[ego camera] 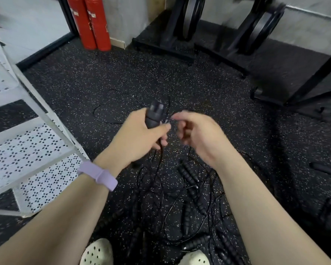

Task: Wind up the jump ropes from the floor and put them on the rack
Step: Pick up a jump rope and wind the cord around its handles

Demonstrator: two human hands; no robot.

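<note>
The left hand (141,134) grips a pair of black jump rope handles (154,115) upright, fingers curled round them; the right hand (197,134) pinches the thin cord (165,119) just beside the handles. More jump ropes (189,190) lie tangled on the speckled floor (84,83) below both hands, near the white rack (27,134) on the left.

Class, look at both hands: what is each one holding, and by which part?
The left hand grips a jump rope's handles round their middle. The right hand appears to pinch its thin cord near the handles; blur hides the exact grip.
</note>
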